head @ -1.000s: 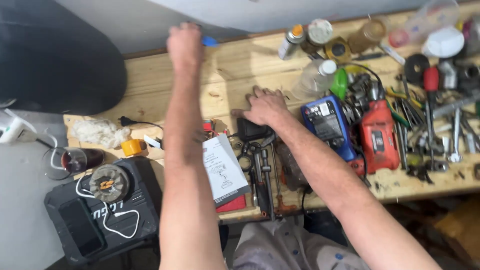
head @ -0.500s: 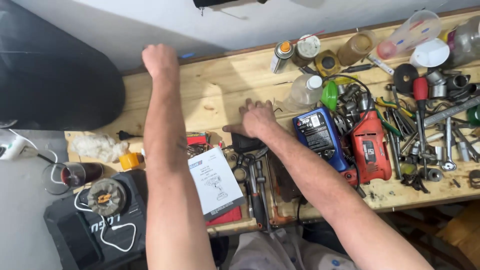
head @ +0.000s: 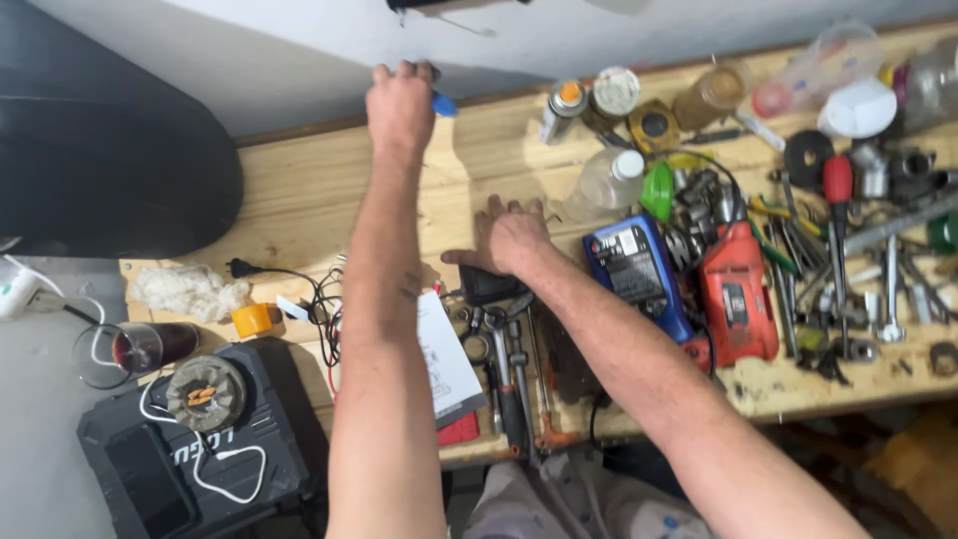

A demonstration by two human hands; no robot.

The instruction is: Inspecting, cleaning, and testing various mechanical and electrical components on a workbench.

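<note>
My left hand [head: 401,108] reaches to the far edge of the wooden workbench [head: 299,200], against the white wall, and is closed around a small tool with a blue handle [head: 443,104]. My right hand [head: 511,238] lies flat on the bench with fingers spread, next to a black object [head: 489,286]. A white paper booklet [head: 447,359] lies under my left forearm. Several wrenches [head: 511,369] lie just in front of my right hand.
A blue boxed item [head: 639,274] and a red power drill [head: 736,304] lie to the right, beside a clutter of tools [head: 848,269], cans and bottles [head: 599,110]. At left are a white rag [head: 190,289], yellow tape [head: 251,319], a wine glass [head: 135,349] and a black case [head: 190,449].
My left arm has stretched farther toward the wall, and the blue-handled tool shows in its grip. My right hand stays flat on the bench. The view has shifted slightly.
</note>
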